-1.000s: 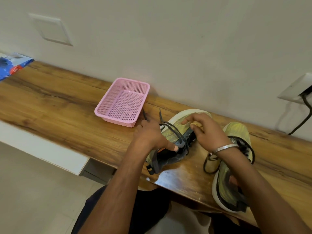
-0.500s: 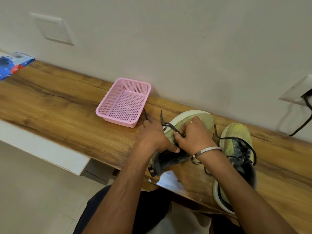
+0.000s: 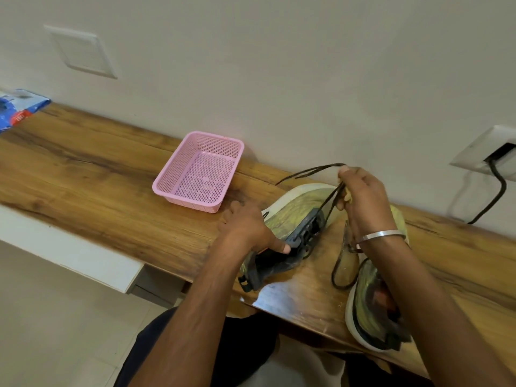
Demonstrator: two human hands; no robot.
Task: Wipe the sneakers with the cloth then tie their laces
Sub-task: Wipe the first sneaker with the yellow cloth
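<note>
Two yellow-green sneakers with white soles lie on the wooden desk (image 3: 97,169). The left sneaker (image 3: 293,210) points toward the wall. My left hand (image 3: 248,230) grips it at the dark tongue and collar, thumb pressed on the eyelet strip. My right hand (image 3: 360,199) is raised above the toe and pinches the black laces (image 3: 315,173), pulled up and taut from the eyelets. The right sneaker (image 3: 371,303) lies partly under my right forearm near the desk's front edge, its black lace hanging loose. No cloth is visible.
A pink mesh basket (image 3: 199,170) with nothing in it stands left of the sneakers near the wall. A blue packet (image 3: 16,110) lies at the far left. A wall socket (image 3: 491,152) with a black cable sits at the right.
My right hand has risen from the left sneaker's tongue and drawn the laces up and away toward the wall. My left hand has stayed on the sneaker.
</note>
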